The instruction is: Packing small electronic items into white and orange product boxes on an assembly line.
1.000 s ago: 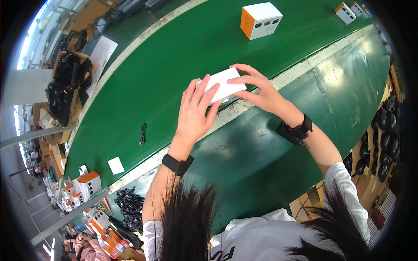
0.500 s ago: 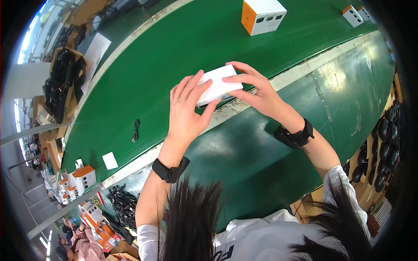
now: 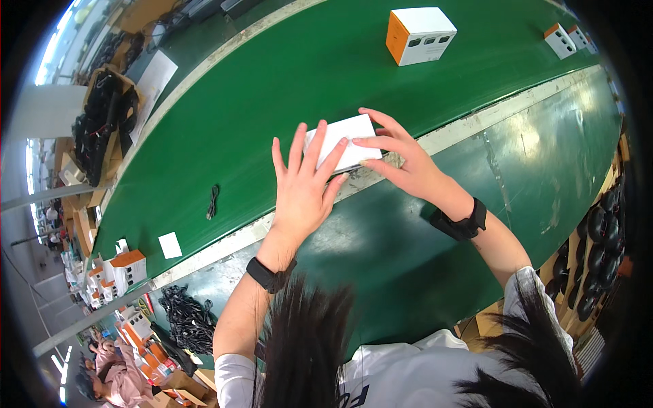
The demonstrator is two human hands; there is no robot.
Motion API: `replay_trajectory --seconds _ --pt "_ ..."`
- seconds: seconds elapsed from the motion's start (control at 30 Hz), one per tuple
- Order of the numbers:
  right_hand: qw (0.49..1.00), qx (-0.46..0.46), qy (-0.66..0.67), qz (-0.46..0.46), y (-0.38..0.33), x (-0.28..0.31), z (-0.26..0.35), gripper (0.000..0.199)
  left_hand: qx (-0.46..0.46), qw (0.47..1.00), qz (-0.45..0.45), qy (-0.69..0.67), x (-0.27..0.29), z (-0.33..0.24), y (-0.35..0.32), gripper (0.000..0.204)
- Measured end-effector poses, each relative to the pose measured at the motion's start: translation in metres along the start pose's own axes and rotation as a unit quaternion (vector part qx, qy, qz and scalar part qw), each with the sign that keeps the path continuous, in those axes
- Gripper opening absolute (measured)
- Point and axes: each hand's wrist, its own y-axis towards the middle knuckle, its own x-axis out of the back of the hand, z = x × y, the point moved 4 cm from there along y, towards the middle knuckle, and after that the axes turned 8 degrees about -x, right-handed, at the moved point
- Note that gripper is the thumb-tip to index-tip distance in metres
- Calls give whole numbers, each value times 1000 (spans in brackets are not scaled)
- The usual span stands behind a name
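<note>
A flat white box (image 3: 353, 128) lies at the near edge of the green belt (image 3: 252, 136), between my hands. My left hand (image 3: 303, 194) is spread out over its left part, with the fingers stretched apart and some resting on the top. At the right end, my right hand (image 3: 411, 160) grips the box, with the thumb at its near side and fingers across the top and far corner. My fingers cover parts of the box, and its contents are not visible.
A larger white and orange carton (image 3: 422, 39) stands farther back; small cartons (image 3: 560, 42) sit at far right. To the left lie a black coiled cable (image 3: 213, 202) and a white card (image 3: 170, 245). Black cables (image 3: 187, 319) are heaped lower left, near a person in pink (image 3: 119, 374).
My left hand's fingers have spread and straightened over the box. The dark strip under its near edge has mostly gone from sight. My right hand keeps its hold; the whole view has shifted slightly.
</note>
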Motion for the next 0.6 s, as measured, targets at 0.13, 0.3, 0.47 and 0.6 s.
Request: replay_trajectory --seconds 0.13,0.3,0.47,0.6 --pt "973 121 -194 -29 -7 12 4 37 -38 999 -21 10 -19 -5 -2 46" --pt "992 37 -124 2 6 9 5 44 -22 998 -49 -33 -21 3 3 48" --pt "993 -7 -107 54 36 46 12 59 40 987 -98 -117 1 11 7 50" --pt "994 6 -105 30 87 113 1 54 226 961 -159 20 18 92 -50 42"
